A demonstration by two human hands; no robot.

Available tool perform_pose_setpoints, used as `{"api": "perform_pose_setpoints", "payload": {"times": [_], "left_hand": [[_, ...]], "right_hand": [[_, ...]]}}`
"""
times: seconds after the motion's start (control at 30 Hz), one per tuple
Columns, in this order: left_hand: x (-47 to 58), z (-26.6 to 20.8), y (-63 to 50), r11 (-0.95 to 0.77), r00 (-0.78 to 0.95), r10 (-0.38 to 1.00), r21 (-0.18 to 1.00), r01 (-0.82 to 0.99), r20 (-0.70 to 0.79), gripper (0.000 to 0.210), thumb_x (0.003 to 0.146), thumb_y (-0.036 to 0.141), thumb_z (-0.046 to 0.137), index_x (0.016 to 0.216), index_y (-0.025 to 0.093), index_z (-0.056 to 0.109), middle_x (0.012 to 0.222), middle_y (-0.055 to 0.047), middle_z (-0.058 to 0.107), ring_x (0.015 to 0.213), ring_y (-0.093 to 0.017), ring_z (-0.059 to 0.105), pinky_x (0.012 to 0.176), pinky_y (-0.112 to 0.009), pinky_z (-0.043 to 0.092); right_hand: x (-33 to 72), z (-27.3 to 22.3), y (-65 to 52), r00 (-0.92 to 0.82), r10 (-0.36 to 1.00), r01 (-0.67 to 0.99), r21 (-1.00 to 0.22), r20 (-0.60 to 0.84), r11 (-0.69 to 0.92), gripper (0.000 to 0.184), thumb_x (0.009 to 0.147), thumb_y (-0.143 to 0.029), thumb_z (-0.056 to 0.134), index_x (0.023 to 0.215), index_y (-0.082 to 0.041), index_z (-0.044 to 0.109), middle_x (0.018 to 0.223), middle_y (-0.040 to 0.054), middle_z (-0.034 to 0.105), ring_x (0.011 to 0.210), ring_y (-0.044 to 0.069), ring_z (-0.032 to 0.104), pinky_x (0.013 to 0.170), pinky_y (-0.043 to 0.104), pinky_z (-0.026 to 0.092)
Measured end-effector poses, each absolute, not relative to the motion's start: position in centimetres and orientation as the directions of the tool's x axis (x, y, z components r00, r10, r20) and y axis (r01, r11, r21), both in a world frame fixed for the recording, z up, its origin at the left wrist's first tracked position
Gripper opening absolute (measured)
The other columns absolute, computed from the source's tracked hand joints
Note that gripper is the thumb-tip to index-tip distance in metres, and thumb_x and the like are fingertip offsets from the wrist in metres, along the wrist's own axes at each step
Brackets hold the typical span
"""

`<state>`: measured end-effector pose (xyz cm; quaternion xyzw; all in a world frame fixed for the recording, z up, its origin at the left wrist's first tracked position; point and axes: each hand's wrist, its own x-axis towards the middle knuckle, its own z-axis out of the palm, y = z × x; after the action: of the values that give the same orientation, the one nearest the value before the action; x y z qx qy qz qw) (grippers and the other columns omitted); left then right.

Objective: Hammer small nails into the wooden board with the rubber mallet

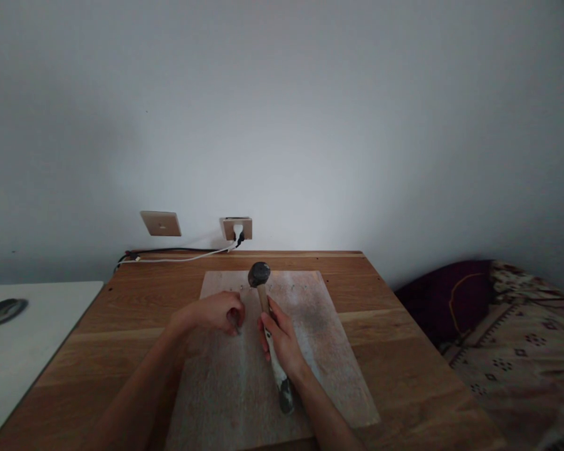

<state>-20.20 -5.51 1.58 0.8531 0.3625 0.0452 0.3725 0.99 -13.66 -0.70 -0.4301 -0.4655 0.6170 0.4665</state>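
My right hand is wrapped around the handle of a hammer. The hammer's dark, blocky head points away from me, and its handle end lies toward me. To its left, my left hand is closed in a pinch low over a worn wooden board. A small thin grey nail shows at those fingertips, partly hidden by the fingers. Several small nails stand in a row near the board's far edge, some behind the hammer head.
The board lies on a brown wooden table against a wall. Cables run along the table's back edge to a wall socket. At left is a white surface with a dark round object; at right, patterned fabric.
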Motion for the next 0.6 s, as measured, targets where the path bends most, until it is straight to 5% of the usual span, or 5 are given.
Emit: {"api": "perform_pose_setpoints", "payload": {"times": [0.23,0.4,0.6], "left_hand": [[-21.7,1.5,-4.7,-0.369,0.669,0.734,0.759,0.537,-0.117,0.013,0.076,0.030,0.069,0.080,0.019,0.075,0.079,-0.002,0.071,0.074,-0.019,0.065,0.070,-0.027,0.048],[-24.4,1.7,-3.0,-0.319,0.369,0.921,0.792,0.521,0.129,0.039,0.084,0.041,0.061,0.114,0.019,0.073,0.098,-0.007,0.077,0.086,-0.023,0.069,0.075,-0.030,0.052],[-24.0,0.3,-2.7,-0.341,0.311,0.930,0.769,0.540,0.194,0.029,0.085,0.042,0.060,0.095,0.020,0.077,0.093,-0.007,0.078,0.084,-0.023,0.069,0.078,-0.031,0.053]], "right_hand": [[0.9,-0.7,-13.7,-0.197,0.975,-0.180,-0.974,-0.101,-0.138,0.053,0.089,-0.057,0.066,0.128,-0.020,0.060,0.072,-0.0052,0.054,0.038,0.008,0.043,0.028,0.020,0.037],[1.0,-0.5,-13.7,-0.204,0.973,-0.175,-0.974,-0.108,-0.145,0.053,0.088,-0.057,0.066,0.125,-0.020,0.061,0.075,-0.0044,0.055,0.038,0.007,0.043,0.028,0.020,0.035],[1.0,-0.4,-13.8,-0.206,0.972,-0.162,-0.976,-0.110,-0.144,0.054,0.089,-0.057,0.066,0.129,-0.020,0.060,0.074,-0.0046,0.055,0.038,0.007,0.043,0.029,0.020,0.036]]}}
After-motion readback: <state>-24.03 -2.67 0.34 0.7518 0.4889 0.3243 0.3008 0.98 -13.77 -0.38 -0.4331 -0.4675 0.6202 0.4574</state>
